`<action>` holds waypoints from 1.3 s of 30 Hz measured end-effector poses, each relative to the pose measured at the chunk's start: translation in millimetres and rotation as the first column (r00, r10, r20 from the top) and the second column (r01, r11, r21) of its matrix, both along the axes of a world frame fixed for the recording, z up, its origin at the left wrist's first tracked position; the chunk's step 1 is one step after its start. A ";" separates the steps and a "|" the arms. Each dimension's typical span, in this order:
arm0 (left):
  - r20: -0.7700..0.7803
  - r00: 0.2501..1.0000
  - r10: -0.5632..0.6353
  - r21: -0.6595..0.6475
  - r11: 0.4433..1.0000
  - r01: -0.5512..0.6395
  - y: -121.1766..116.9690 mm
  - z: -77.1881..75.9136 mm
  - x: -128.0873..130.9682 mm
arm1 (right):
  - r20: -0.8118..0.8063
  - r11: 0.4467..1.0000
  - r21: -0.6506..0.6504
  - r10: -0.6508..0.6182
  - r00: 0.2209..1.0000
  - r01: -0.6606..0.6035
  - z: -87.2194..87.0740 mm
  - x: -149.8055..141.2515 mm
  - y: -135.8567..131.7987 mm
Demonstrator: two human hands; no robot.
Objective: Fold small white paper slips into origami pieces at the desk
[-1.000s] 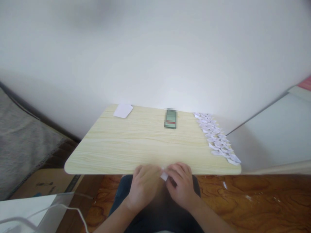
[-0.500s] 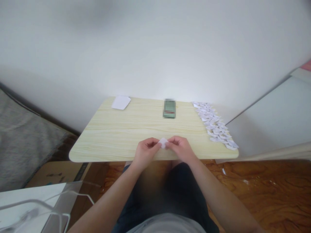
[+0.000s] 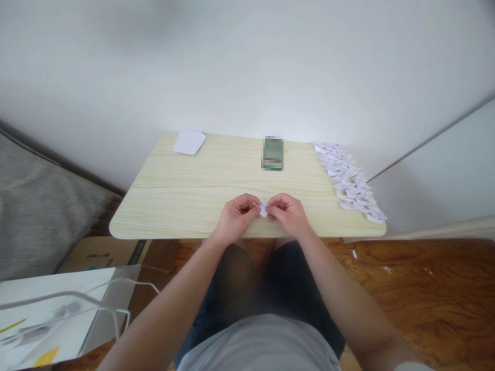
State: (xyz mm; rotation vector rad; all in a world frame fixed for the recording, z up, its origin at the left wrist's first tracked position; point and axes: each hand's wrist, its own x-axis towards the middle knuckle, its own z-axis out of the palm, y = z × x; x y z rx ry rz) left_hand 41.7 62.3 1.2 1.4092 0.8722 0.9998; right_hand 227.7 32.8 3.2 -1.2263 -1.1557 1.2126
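A small folded piece of white paper (image 3: 263, 210) is held up over the table's front part, pinched from both sides. My left hand (image 3: 238, 216) grips its left edge between thumb and fingers. On the other side my right hand (image 3: 286, 212) pinches the right edge. Fingertips cover parts of the paper, so its full shape is hidden. Along the right end of the table lie several folded white paper boats (image 3: 350, 180) in close rows. A stack of white paper sheets (image 3: 189, 141) rests at the back left corner.
The pale wood-grain table (image 3: 185, 190) stands against a white wall. A blurred-out green rectangular item (image 3: 274, 153) lies at its back middle. To the lower left are a cardboard box (image 3: 100, 254), a white surface with cables (image 3: 58, 293) and grey fabric (image 3: 42, 211).
The view has tilted down, so the table sits higher in the picture. The paper between my hands now shows a narrower, downward-pointing shape; both hands still pinch it.
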 end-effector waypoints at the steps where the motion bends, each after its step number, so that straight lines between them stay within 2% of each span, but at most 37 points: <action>1: 0.014 1.000 -0.006 0.004 1.000 0.006 -0.2 0.5 -0.8 | -0.006 1.000 0.003 0.004 1.000 -0.004 0.7 0.7 -0.3; 11: 0.081 0.996 -0.021 0.022 1.000 0.019 -0.6 2.0 -7.1 | -0.040 0.996 0.000 0.092 0.995 -0.092 6.3 12.2 -0.9; 23: -0.063 0.998 0.012 0.098 0.995 -0.006 -5.7 4.8 -6.2 | 0.040 0.998 -0.011 0.064 0.997 -0.063 9.7 11.0 -6.5; 28: -0.098 0.994 0.041 0.194 0.981 -0.022 -10.5 3.7 -5.2 | 0.054 0.998 0.011 0.060 0.997 -0.060 4.2 9.2 -5.7; 32: -0.121 0.993 0.009 0.245 0.969 0.022 -14.2 7.1 -5.7 | 0.026 0.998 0.042 0.044 0.999 -0.045 -1.4 8.9 -5.2; 39: -0.135 0.988 0.077 0.108 0.992 -0.063 -12.4 1.4 -0.4 | 0.054 0.998 0.068 0.015 0.998 -0.018 -3.1 3.7 -10.8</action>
